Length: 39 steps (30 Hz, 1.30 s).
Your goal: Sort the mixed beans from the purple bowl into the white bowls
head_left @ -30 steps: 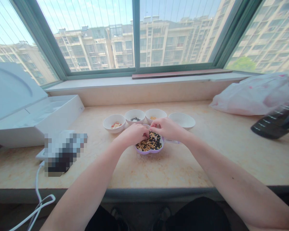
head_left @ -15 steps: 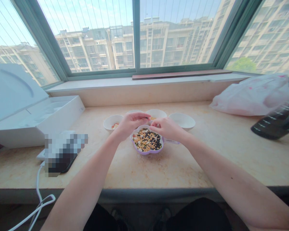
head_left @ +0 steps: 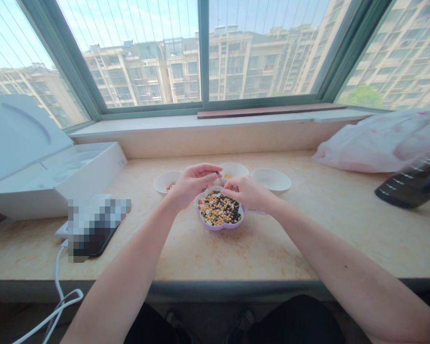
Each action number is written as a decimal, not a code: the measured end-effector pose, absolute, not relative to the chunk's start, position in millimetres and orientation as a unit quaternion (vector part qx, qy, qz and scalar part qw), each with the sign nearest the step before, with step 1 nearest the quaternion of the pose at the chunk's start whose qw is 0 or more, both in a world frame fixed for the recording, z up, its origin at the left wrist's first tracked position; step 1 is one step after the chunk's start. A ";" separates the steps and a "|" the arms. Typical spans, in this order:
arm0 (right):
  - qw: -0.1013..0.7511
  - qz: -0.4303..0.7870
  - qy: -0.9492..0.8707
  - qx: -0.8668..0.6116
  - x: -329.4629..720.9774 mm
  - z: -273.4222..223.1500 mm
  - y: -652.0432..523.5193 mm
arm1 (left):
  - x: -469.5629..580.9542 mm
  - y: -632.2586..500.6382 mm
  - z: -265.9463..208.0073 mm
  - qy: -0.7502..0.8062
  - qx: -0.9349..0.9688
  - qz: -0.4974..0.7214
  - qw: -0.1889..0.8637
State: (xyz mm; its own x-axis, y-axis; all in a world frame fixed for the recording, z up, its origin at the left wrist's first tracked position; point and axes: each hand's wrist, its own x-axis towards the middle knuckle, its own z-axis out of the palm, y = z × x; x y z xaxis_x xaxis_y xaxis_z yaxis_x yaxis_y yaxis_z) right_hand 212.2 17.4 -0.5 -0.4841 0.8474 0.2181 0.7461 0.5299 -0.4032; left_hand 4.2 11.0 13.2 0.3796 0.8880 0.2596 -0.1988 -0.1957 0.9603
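Note:
A lilac, scallop-edged bowl (head_left: 218,227) of mixed yellow, black, white and green beans or grains (head_left: 218,208) stands on the counter. Beyond its rim my left hand (head_left: 197,181) is cupped, with dark beans (head_left: 217,173) showing at its fingers. My right hand (head_left: 245,191) hangs over the bowl's far right rim, fingertips pinched together; what they hold, if anything, is too small to make out. Behind the hands are a white bowl with reddish pieces (head_left: 162,183), a white bowl with yellow beans (head_left: 236,168) and a white bowl with no contents visible (head_left: 272,179).
An open white box (head_left: 93,167) stands at the left, near a blurred-out dark device (head_left: 105,239) and a white cable (head_left: 57,272). To the right lie a white plastic bag (head_left: 372,143) and a dark bottle-like container (head_left: 404,186). The counter (head_left: 215,258) ends before my legs.
My left hand has tilted and its fingers have parted slightly, so the dark beans show more. My right hand stays almost in place over the bowl's rim.

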 end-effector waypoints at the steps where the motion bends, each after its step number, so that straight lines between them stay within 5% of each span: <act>1: 0.199 0.129 -0.853 -0.465 212.1 -0.7 17.4 | 4.1 10.6 13.3 0.293 0.610 0.474 0.563; 9: 0.204 0.130 -0.851 -0.466 212.0 0.0 15.5 | 6.6 6.5 14.0 0.321 0.666 0.463 0.489; 16: 0.198 0.130 -0.850 -0.471 211.7 0.0 15.2 | 8.4 12.8 7.1 0.384 0.767 0.467 0.216; 21: 0.201 0.139 -0.851 -0.466 212.1 -0.2 15.7 | 7.1 15.1 3.6 0.398 0.807 0.419 0.120; 39: 0.194 0.140 -0.855 -0.461 210.9 0.2 14.0 | -17.5 48.5 -6.8 0.536 0.778 0.328 -0.022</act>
State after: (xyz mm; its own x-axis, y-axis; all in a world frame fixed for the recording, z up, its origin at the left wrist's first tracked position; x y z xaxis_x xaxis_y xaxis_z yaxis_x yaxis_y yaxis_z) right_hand 210.9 14.0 0.2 -0.4998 0.8421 0.2025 0.7331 0.5358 -0.4190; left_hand -17.5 48.5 -6.8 0.2112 0.8192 0.5332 0.8476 -0.4252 0.3175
